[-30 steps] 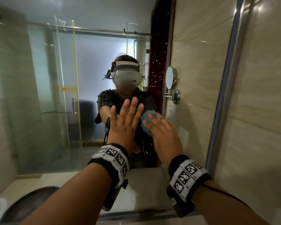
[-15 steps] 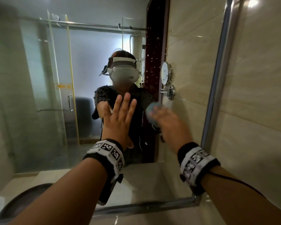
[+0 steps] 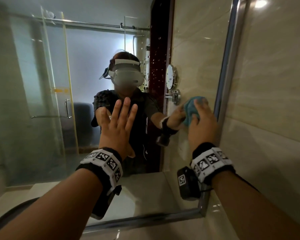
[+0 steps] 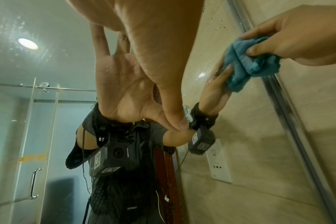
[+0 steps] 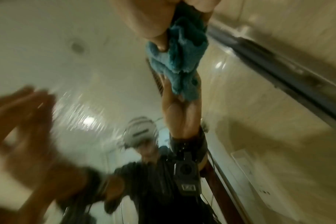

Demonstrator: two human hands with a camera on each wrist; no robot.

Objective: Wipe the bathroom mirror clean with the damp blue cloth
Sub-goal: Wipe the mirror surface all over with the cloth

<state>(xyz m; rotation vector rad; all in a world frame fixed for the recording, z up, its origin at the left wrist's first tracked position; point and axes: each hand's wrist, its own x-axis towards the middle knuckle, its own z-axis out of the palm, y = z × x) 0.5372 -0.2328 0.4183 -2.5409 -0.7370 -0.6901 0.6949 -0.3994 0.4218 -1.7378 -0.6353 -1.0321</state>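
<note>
The mirror [image 3: 42, 101] fills the wall ahead, framed in metal [image 3: 227, 70] on its right side. My right hand [image 3: 202, 122] grips the bunched blue cloth [image 3: 190, 108] and presses it on the glass close to the right frame. The left wrist view shows the cloth [image 4: 246, 65] pinched between thumb and fingers; the blurred right wrist view shows the cloth [image 5: 179, 63] against its own reflection. My left hand [image 3: 119, 123] lies flat on the glass, fingers straight and spread. Water droplets speckle the mirror's upper right part.
A beige tiled wall [image 3: 275, 101] stands right of the frame. The mirror's bottom frame [image 3: 145, 220] runs above a pale counter. In the glass I see reflections: a person wearing a headset, a glass shower door, a round shaving mirror, a wall socket.
My right hand has swept the cloth to the right across the glass, from beside the left hand to near the right frame. The left hand has stayed flat on the mirror.
</note>
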